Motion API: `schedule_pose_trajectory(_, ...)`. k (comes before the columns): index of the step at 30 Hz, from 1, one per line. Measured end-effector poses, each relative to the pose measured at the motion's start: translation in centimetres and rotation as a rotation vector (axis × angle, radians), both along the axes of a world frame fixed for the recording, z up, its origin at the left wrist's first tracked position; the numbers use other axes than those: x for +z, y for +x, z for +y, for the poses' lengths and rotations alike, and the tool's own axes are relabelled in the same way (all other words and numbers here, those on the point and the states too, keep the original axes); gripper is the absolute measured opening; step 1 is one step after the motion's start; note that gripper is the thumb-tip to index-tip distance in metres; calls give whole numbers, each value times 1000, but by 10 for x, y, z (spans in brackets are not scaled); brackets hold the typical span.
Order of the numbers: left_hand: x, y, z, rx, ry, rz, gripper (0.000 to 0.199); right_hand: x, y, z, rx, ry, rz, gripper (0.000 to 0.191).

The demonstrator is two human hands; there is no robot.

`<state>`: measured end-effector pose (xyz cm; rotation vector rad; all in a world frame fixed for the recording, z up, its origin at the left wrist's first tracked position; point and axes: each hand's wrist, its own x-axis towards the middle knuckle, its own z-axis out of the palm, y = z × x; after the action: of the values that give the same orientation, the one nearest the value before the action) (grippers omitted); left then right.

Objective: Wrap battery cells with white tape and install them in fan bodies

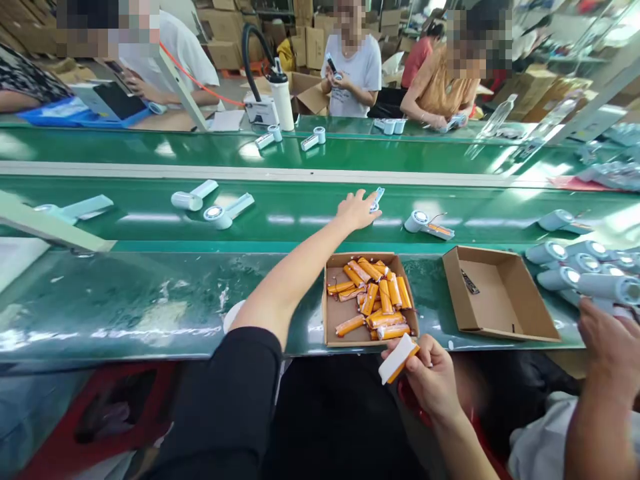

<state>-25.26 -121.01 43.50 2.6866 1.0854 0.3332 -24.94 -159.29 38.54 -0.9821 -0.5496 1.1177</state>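
My left hand [356, 211] reaches out over the green conveyor belt [300, 200], its fingers around a light blue handheld fan part [380, 195] that they mostly cover. Close to the table's front edge, my right hand [434, 373] pinches an orange battery [400, 363] with a white pad on its side. Just beyond it a cardboard box [330, 333] holds several orange batteries [371, 298] with thin wires. On the belt to the right of my left hand lies a fan part [423, 222] with an orange battery in its handle.
Fan parts [216, 215] lie left on the belt. A shallow cardboard box [505, 293] stands right, beside a pile of fan housings [590, 267]. A neighbour's hand [610, 340] touches that pile. A slanted metal post [45, 220] crosses the left side. People work across the line.
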Motion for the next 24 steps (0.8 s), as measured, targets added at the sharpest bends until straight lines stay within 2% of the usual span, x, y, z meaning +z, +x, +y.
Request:
schedule_pose_trajectory(2,3,34,1,33,-24,99,69,0,3,-2,-6,-5,-35,52)
schedule_pose_trajectory(5,7,49,4,24,-49,160,57,-1,17,-10,-27,-3,-88,49)
schedule_pose_trajectory(8,8,23,16,-65,-50,168,51,5,38,-14,-107,5,-166,36)
schedule_pose_trajectory(11,5,-24,32,-264,15,226,43,26,57,1,-246,49,-266,45)
schedule_pose_trajectory(14,-3,-67,41,-411,100,307,32,54,67,45,-326,176,-412,38)
schedule_pose_trajectory(16,-7,-83,42,-384,49,329,29,70,71,90,-323,248,-525,33)
schedule_pose_trajectory(18,-10,-87,42,-326,-42,315,29,79,74,142,-277,253,-646,33)
schedule_pose_trajectory(21,-8,-82,44,-260,-122,268,22,75,84,218,-132,157,-861,37)
schedule_pose_trajectory(24,-7,-79,45,-213,-134,205,23,59,95,270,1,9,-1143,32)
